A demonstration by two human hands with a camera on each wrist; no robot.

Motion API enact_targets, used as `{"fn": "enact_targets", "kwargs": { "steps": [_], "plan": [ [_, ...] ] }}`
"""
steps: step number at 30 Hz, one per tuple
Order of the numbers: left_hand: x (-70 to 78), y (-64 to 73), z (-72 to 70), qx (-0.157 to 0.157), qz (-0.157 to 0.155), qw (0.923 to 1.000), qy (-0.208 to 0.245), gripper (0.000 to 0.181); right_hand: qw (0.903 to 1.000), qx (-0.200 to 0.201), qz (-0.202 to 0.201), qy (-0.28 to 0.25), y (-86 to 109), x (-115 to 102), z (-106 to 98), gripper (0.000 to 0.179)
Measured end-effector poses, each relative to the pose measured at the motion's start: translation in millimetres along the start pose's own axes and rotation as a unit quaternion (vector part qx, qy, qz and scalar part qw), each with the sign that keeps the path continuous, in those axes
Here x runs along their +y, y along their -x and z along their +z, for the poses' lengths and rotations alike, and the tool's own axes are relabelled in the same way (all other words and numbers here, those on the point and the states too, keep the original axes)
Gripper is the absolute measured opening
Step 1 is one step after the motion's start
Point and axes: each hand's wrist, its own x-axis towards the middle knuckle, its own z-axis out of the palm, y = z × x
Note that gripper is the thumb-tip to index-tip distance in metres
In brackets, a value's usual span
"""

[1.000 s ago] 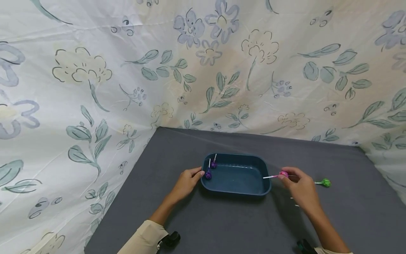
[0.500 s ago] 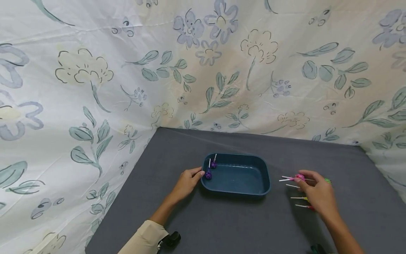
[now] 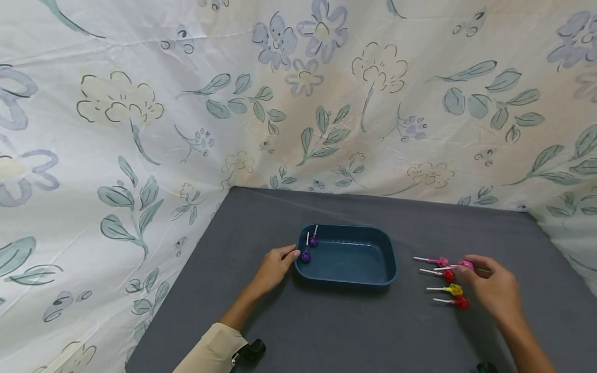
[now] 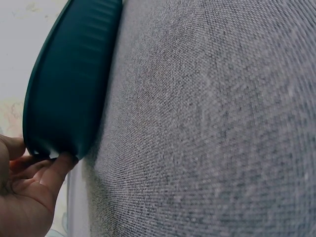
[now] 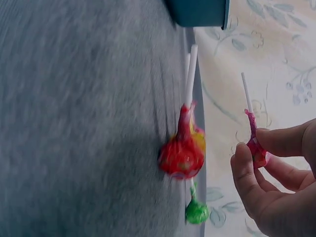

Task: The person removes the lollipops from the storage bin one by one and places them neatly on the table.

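Got a pink lollipop pinched in right fingers, blue tray in left fingers; probably building that lollipop row, so lower gently.

The tray is coloured dark blue-green. Inside it, two purple lollipops are set off by white sticks. To its right, pink lollipops, red lollipops, a yellow lollipop and a green lollipop are seen. Beneath it, the cloth is coloured grey; behind it, the whitish fabric is patterned with lilac and pale-yellow flowers and grey-green leaves.
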Motion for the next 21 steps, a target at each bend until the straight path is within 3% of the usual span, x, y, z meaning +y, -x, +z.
{"fn": "enact_targets", "kwargs": {
  "steps": [14, 21],
  "plan": [
    [-1.0, 0.5, -1.0, 0.001, -0.001, 1.0000, -0.007, 0.043, 0.9998, -0.003, 0.014, 0.010, -9.6, 26.7, -8.5, 0.046],
    [-0.8, 0.2, -0.5, 0.001, 0.001, 1.0000, -0.002, 0.043, 0.9977, -0.009, 0.067, 0.010, -16.6, 36.5, -16.9, 0.053]
  ]
}}
